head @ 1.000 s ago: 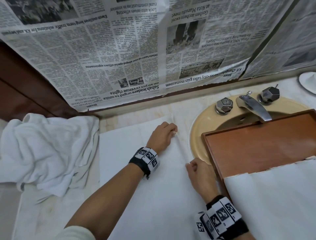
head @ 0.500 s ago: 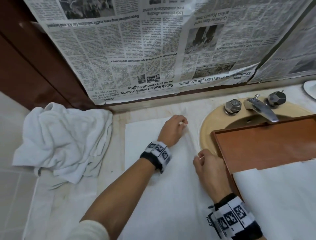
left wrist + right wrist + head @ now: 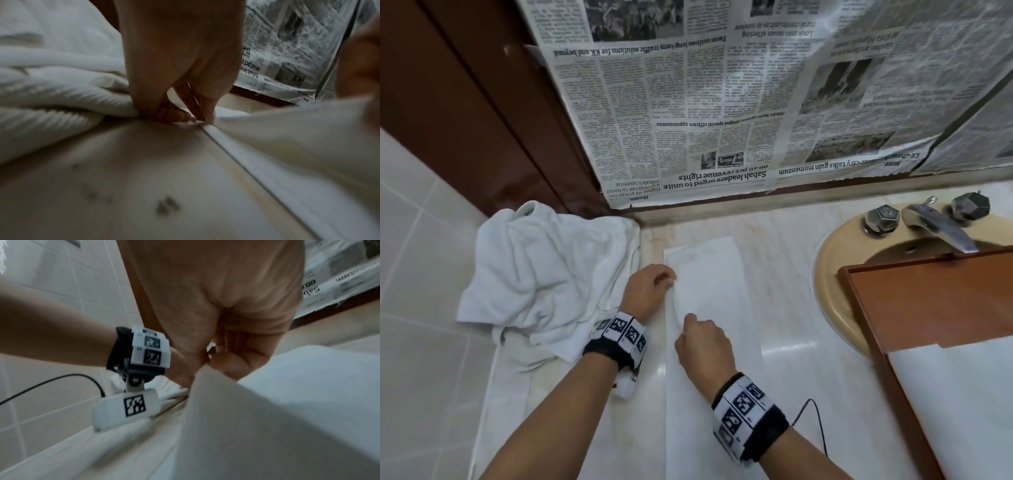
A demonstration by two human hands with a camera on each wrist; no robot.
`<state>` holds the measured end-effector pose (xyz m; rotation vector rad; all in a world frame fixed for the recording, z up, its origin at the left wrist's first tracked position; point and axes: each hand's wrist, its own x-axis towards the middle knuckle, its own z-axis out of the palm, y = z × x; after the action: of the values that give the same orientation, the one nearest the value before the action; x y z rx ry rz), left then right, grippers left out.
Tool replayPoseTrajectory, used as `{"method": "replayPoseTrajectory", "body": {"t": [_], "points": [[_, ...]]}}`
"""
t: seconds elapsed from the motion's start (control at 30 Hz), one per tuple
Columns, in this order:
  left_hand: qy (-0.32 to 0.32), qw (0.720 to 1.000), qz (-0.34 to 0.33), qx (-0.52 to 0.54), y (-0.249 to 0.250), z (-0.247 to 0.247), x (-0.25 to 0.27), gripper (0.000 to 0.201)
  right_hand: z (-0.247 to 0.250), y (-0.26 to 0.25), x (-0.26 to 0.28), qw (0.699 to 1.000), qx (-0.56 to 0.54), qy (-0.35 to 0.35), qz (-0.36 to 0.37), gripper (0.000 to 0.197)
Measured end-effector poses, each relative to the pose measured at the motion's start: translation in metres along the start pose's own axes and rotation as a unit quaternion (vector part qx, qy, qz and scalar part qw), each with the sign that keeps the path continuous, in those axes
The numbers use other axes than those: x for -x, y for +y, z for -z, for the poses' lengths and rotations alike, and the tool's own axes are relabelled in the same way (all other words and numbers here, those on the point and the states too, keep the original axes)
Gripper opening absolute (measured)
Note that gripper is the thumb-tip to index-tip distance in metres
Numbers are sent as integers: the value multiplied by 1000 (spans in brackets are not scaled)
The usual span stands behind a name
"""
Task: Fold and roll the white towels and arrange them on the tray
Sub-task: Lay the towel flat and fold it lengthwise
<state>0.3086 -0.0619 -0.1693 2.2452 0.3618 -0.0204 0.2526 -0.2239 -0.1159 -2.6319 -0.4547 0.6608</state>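
left hand (image 3: 650, 291) pinches the left edge of the flat towel (image 3: 714, 274), thumb and fingers (image 3: 172, 113) curled tight on the fold right at the counter (image 3: 784, 308). right hand (image 3: 705, 342) grips the same towel nearer the body, fingers (image 3: 236, 363) curled round a raised flap of cloth. the towel lies as a long narrow strip on the counter, between the crumpled pile (image 3: 544, 274) on the left and the sink (image 3: 828, 274) on the right. the tray (image 3: 928, 301) sits across the sink, well apart from both hands, with a white sheet (image 3: 955, 394) covering its near part. newspaper (image 3: 722, 102) hangs on the wall behind.
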Motion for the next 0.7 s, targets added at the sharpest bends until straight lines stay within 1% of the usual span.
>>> {"method": "replayPoseTrajectory", "body": {"t": [0.07, 0.13, 0.2, 0.27, 0.33, 0.4, 0.47, 0.57, 0.6, 0.63, 0.67, 0.7], "points": [[2, 1000, 8, 21, 0, 0, -2, 8, -14, 1, -2, 1000, 5, -4, 1, 8], [27, 998, 22, 52, 2, 2, -3, 7, -23, 4, -3, 1000, -9, -5, 5, 8], [37, 996, 41, 67, 0, 0, -3, 14, -26, 9, -3, 999, -40, -15, 20, 12], [35, 994, 54, 90, -4, -3, -3, 19, -25, 17, -5, 995, -73, -42, 44, 17], [37, 990, 60, 125, -6, -4, -5, 27, -21, 27, -7, 989, -109, -78, 66, 18], [52, 986, 66, 146, -5, -3, -10, 32, -13, 35, -12, 981, -126, -116, 91, 17], [71, 980, 82, 166, -3, -3, -15, 32, -3, 41, -21, 978, -124, -120, 116, 16], [87, 978, 97, 162, 1, -5, -21, 25, 5, 45, -33, 978, -137, -116, 111, 14], [91, 978, 95, 160, 2, -6, -22, 23, 4, 44, -34, 980, -123, -117, 106, 18], [98, 978, 90, 160, 2, -6, -22, 21, 1, 43, -34, 984, -82, -114, 109, 25], [106, 978, 84, 158, 1, -6, -21, 20, -3, 40, -33, 988, -20, -106, 115, 30], [112, 978, 81, 153, 0, -6, -21, 20, -7, 37, -31, 988, 30, -95, 121, 30]]}}
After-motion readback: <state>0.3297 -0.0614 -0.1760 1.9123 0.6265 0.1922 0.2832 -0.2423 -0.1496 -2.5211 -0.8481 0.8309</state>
